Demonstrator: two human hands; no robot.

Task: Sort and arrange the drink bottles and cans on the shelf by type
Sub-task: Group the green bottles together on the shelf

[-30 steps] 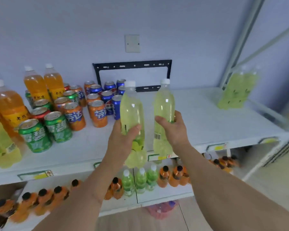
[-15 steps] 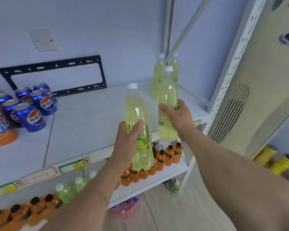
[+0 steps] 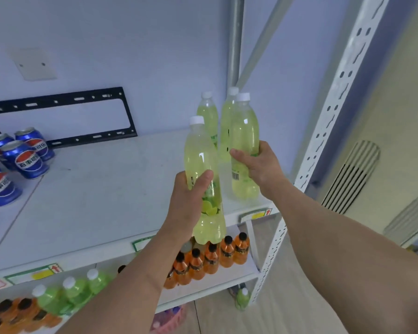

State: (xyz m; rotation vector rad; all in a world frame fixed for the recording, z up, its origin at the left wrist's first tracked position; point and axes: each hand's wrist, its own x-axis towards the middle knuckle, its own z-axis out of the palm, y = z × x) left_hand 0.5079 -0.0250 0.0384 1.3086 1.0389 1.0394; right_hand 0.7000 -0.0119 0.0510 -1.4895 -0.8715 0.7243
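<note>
Bottles of clear plastic, white-capped, hold pale green drink: my left hand [image 3: 191, 196] grips one [image 3: 204, 179] at centre frame before the shelf [image 3: 101, 189], my right hand [image 3: 258, 167] another [image 3: 244, 141], barcode showing, beside two standing ones [image 3: 209, 116]. Blue Pepsi cans [image 3: 24, 157] sit far left.

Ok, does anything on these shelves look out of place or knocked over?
One small green bottle sits low by the shelf post, apart from the other green bottles on the lower shelf. Nothing looks spilled or tipped; the Pepsi cans stand upright.
</note>
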